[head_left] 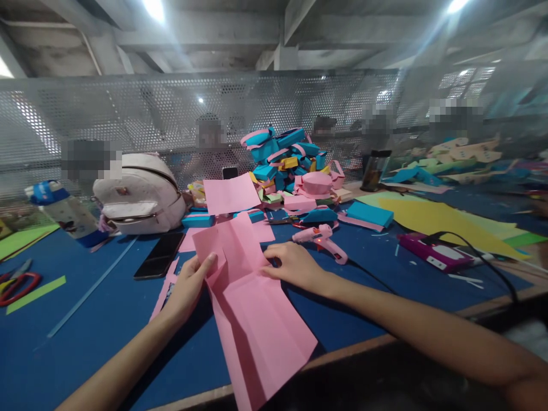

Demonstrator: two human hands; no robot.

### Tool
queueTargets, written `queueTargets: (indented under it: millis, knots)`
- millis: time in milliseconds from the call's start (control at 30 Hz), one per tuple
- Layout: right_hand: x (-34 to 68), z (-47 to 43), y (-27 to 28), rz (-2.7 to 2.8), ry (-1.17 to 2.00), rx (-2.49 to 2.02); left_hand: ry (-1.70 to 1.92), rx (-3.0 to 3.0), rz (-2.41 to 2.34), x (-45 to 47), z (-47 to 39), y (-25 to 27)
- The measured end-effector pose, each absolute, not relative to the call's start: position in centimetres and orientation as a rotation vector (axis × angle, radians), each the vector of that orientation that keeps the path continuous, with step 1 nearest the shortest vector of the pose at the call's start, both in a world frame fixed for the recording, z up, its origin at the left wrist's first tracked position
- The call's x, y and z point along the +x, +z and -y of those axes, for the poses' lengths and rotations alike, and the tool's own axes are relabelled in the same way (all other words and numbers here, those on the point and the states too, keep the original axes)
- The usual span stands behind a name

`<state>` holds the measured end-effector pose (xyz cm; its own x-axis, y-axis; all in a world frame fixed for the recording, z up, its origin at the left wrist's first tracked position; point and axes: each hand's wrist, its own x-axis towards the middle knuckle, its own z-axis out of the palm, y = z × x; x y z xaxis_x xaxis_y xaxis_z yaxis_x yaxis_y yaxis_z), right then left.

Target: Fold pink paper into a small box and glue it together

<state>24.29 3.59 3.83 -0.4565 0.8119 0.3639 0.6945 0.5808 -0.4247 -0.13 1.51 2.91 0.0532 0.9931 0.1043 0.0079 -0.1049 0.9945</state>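
Observation:
A long creased sheet of pink paper [257, 319] is held up between my two hands, its near end reaching past the table's front edge. My left hand [194, 285] pinches its left side, thumb on top, where a flap folds inward. On the right side, my right hand [299, 265] grips the paper's edge between thumb and fingers. Just beyond my right hand lies a pink glue gun [321, 240] with a small orange light and a black cord. Another flat pink sheet [231, 195] leans behind the held paper.
A heap of blue, pink and yellow paper pieces [291, 160] rises at the back. A white backpack [137, 197], a bottle [71, 214], a black phone [159, 256] and scissors [19, 282] lie left; a purple power strip [436, 251] and yellow sheets [445, 222] lie right.

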Motion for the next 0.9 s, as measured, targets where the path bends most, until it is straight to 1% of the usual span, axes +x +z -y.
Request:
queueTargets:
  millis: [367, 733, 900]
  knots:
    - [24.11, -3.73, 3.77, 2.303, 0.292, -1.199, 1.284, 1.304, -1.11, -0.04, -1.3, 2.98]
    - [24.38, -4.38, 3.12, 2.341, 0.461, -1.054, 1.249, 1.29, -1.118, -0.14, -1.36, 2.81]
    - [24.37, -4.35, 3.18, 2.378, 0.468, -1.021, 1.261, 1.317, -1.143, -0.01, -1.3, 3.03]
